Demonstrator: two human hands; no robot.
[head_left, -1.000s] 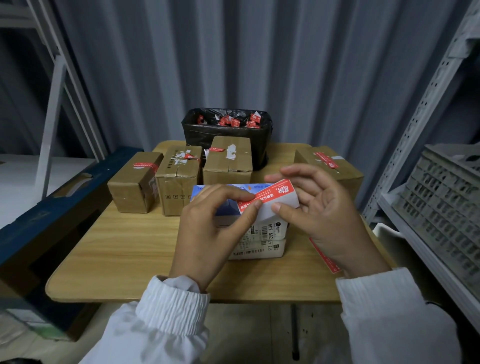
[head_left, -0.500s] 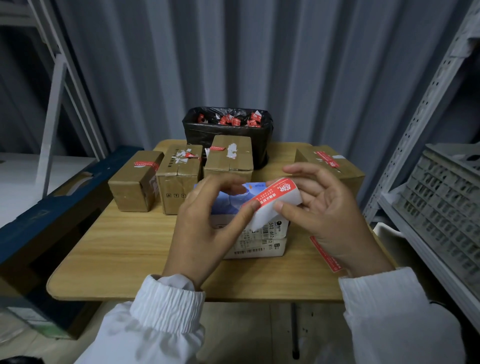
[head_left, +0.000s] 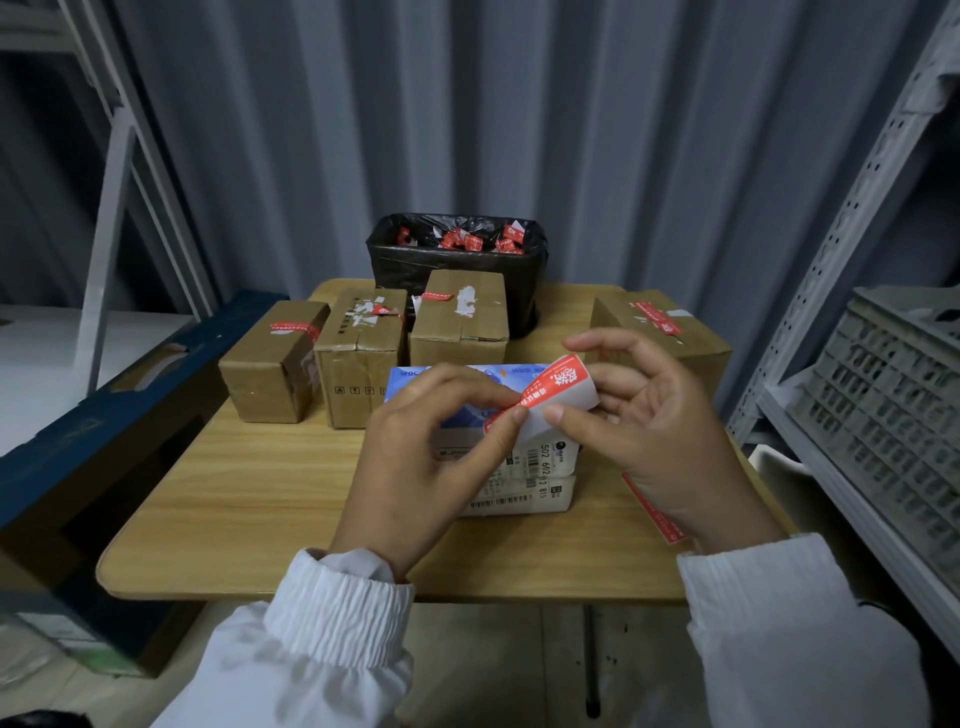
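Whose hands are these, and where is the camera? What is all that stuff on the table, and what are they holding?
There is no machine here. These are a person's two bare hands, coming out of white sleeves. The camera sits on the person's head and looks down, so you see what they see.

The left hand and the right hand both pinch a red and white sticker. It looks as if they are peeling its layers apart. Just under it, a blue and white box stands on a wooden table.

Behind that are four brown cardboard boxes, with bits of red sticker on top. At the back sits a black bin with red scraps inside. On the right, a grey crate rests on a shelf.
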